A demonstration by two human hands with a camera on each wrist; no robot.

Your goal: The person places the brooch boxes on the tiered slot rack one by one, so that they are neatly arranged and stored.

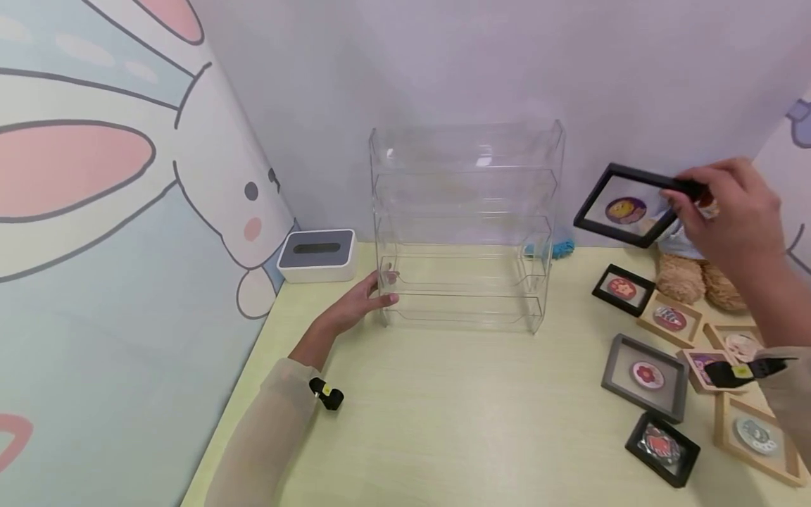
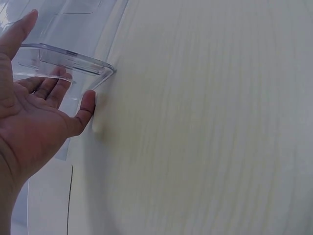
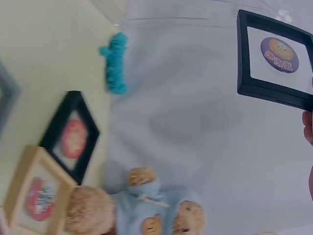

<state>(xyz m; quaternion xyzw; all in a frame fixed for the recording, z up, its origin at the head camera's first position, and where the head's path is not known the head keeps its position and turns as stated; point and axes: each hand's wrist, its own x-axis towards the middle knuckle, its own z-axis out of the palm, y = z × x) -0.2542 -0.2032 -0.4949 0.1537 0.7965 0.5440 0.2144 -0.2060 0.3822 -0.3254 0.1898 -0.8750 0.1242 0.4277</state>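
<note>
A clear tiered rack [image 1: 465,304] stands on the table against the wall. At its lower left side is my left hand [image 1: 355,304], thumb and fingers spread around the side; in the left wrist view the hand [image 2: 39,117] lies against the clear edge [image 2: 73,56]. My right hand [image 1: 738,211] pinches a black frame [image 1: 624,235] by its corner, raised right of the rack. A round purple and yellow badge [image 1: 626,210] shows inside it. In the right wrist view the black frame [image 3: 276,96] is at upper right, with only fingertips [image 3: 308,127] of the hand visible.
Right of the rack lie a small black frame [image 1: 624,289], a grey frame [image 1: 645,377], another black frame [image 1: 662,449] and several wooden frames [image 1: 669,319]. Teddy bears [image 1: 681,278] sit behind them. A blue fuzzy item [image 1: 562,249] and a white tissue box [image 1: 317,255] are by the wall.
</note>
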